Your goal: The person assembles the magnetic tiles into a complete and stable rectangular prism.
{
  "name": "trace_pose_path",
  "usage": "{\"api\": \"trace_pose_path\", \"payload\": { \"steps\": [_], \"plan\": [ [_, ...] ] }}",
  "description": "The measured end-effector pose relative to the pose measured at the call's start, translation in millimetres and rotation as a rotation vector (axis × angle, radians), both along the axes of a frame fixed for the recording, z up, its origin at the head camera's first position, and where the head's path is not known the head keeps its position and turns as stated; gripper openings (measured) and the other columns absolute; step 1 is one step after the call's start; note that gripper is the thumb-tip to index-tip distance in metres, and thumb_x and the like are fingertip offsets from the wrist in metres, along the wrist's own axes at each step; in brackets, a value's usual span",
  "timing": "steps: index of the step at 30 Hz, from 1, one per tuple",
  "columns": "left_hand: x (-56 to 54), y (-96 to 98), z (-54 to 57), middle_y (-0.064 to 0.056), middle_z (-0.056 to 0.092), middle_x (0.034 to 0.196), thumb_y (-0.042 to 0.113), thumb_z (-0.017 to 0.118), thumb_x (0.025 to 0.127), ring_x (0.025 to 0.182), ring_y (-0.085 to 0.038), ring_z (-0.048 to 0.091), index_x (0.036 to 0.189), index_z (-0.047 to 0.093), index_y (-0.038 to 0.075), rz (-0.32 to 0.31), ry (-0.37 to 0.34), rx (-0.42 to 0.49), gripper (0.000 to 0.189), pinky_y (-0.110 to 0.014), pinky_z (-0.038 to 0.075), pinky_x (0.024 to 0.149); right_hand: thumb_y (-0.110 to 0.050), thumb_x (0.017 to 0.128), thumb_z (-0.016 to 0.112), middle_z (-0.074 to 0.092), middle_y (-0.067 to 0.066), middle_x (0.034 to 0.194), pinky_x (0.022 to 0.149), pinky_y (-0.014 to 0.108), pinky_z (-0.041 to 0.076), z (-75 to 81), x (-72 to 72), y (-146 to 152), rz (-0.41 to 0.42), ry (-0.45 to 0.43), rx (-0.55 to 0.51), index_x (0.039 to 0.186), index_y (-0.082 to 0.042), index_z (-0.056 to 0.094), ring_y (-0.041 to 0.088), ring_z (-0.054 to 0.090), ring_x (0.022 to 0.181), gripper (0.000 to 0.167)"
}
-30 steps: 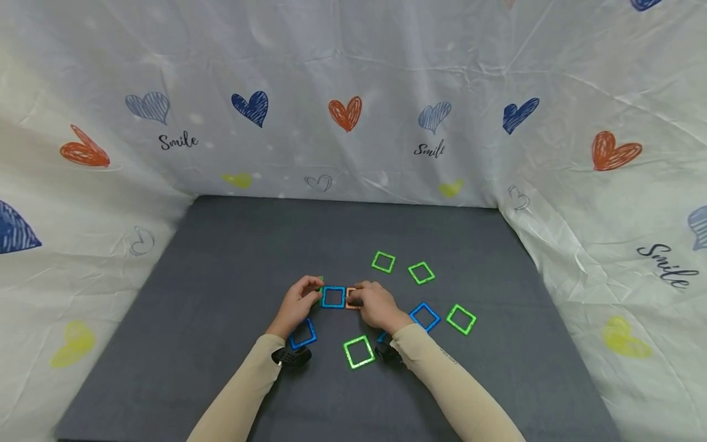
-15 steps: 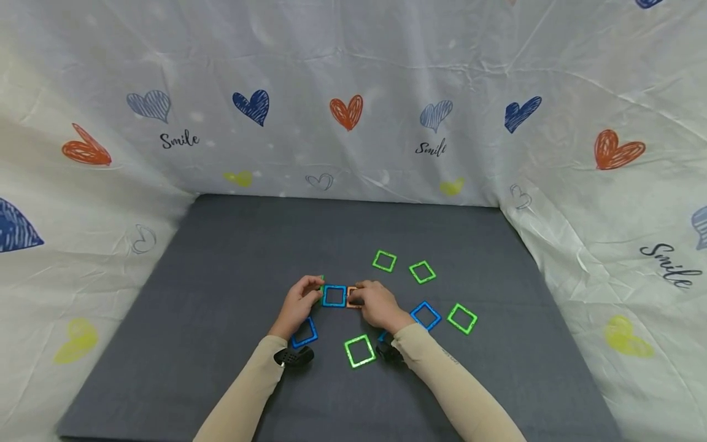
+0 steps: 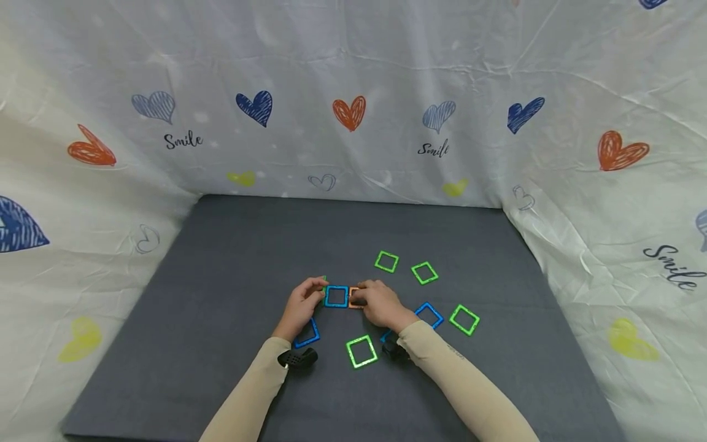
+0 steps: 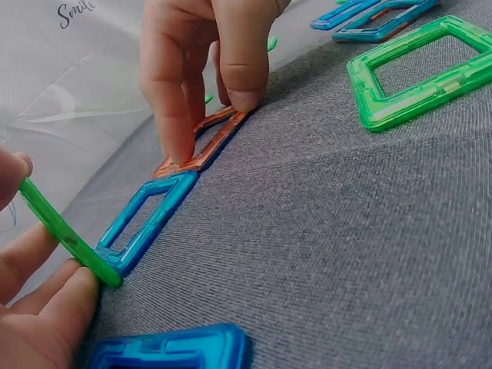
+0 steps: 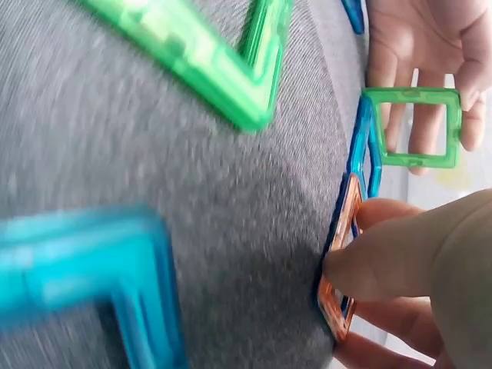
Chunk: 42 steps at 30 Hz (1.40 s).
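My left hand (image 3: 300,307) holds a green square magnetic tile (image 5: 419,161) on edge, its thumb at the upper corner and its fingers behind the frame. The lower edge of that tile meets the left side of a blue magnetic tile (image 4: 164,221) lying flat on the table. An orange magnetic tile (image 4: 223,138) lies against the blue one's other side, in line with it. My right hand (image 3: 381,305) pinches the orange tile between thumb and fingers, covering much of it in the head view.
A loose blue tile (image 3: 317,331) lies by my left wrist, and a green tile (image 3: 351,356) between the forearms. Near my right wrist are another blue tile (image 3: 434,310) and a green tile (image 3: 470,312). Two green tiles (image 3: 390,254) lie farther back. A printed curtain (image 3: 309,73) surrounds the table.
The head view has shifted slightly, so everything sits a little farther right. Both hands and the tiles keep their places relative to each other.
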State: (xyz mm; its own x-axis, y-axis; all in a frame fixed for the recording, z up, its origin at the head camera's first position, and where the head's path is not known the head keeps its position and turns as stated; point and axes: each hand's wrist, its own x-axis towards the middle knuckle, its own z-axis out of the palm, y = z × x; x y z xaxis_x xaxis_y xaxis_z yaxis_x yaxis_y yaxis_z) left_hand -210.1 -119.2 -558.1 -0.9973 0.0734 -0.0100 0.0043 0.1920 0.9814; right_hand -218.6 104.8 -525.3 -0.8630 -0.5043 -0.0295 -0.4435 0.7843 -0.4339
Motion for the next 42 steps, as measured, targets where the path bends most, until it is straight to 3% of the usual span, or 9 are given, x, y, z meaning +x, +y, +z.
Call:
{"api": "trace_pose_path", "payload": {
  "steps": [9,16,21,24,28,32,42],
  "plan": [
    [1.3,0.9,-1.4,-0.017,0.051,0.154,0.009,0.056,0.101,0.143,-0.037,0.048,0.125,0.065,0.002,-0.003,-0.019,0.002,0.026,-0.057,0.04,0.116,-0.001,0.098,0.06,0.064,0.017,0.136,0.096,0.048,0.054,1.7,-4.2,5.3,0.076,0.021,0.01,0.117,-0.017,0.078,0.039,0.059,0.119,0.031],
    [0.6,0.8,0.1,-0.015,0.052,0.153,0.009,0.056,0.102,0.143,-0.036,0.048,0.125,0.065,0.002,-0.002,-0.013,0.005,0.027,-0.056,0.041,0.116,-0.001,0.098,0.056,0.061,0.022,0.138,0.099,0.052,0.054,7.6,-12.2,8.3,0.099,-0.031,0.001,0.123,-0.013,0.075,0.042,0.059,0.124,0.034],
    [0.3,1.6,1.6,-0.014,0.053,0.153,0.008,0.055,0.101,0.142,-0.036,0.049,0.124,0.066,0.003,0.004,-0.016,0.01,0.026,-0.056,0.041,0.115,-0.007,0.098,0.057,0.059,0.02,0.141,0.103,0.052,0.052,17.1,-29.9,17.2,0.034,-0.072,-0.038,0.13,-0.009,0.071,0.038,0.058,0.129,0.035],
    [0.3,1.4,0.7,-0.014,0.053,0.152,0.007,0.055,0.101,0.14,-0.037,0.051,0.123,0.067,0.003,0.009,-0.014,0.012,0.025,-0.056,0.042,0.114,-0.01,0.098,0.06,0.062,0.018,0.137,0.103,0.052,0.052,23.0,-44.0,26.9,-0.018,-0.026,-0.034,0.13,-0.007,0.069,0.036,0.059,0.126,0.034],
    [0.6,0.3,-0.6,-0.014,0.053,0.152,0.007,0.055,0.101,0.14,-0.036,0.051,0.123,0.067,0.003,0.007,-0.014,0.015,0.026,-0.056,0.042,0.114,-0.009,0.098,0.061,0.061,0.021,0.138,0.103,0.053,0.051,25.9,-63.2,41.1,-0.081,0.016,0.034,0.134,-0.006,0.066,0.038,0.058,0.127,0.037],
    [1.2,0.0,-1.2,-0.015,0.053,0.152,0.007,0.055,0.101,0.141,-0.037,0.051,0.124,0.066,0.003,0.005,-0.014,0.012,0.026,-0.056,0.042,0.115,-0.006,0.097,0.06,0.059,0.022,0.141,0.101,0.054,0.053,24.1,-78.6,51.2,-0.11,-0.003,0.111,0.138,-0.007,0.064,0.04,0.058,0.128,0.041],
    [1.5,-0.3,-2.9,-0.015,0.053,0.152,0.007,0.055,0.102,0.141,-0.036,0.05,0.125,0.066,0.003,0.001,-0.002,0.019,0.026,-0.055,0.042,0.115,-0.007,0.097,0.061,0.057,0.023,0.142,0.098,0.056,0.054,12.9,-89.9,50.8,-0.105,-0.042,0.176,0.14,-0.009,0.062,0.042,0.058,0.127,0.043]
  ]
}}
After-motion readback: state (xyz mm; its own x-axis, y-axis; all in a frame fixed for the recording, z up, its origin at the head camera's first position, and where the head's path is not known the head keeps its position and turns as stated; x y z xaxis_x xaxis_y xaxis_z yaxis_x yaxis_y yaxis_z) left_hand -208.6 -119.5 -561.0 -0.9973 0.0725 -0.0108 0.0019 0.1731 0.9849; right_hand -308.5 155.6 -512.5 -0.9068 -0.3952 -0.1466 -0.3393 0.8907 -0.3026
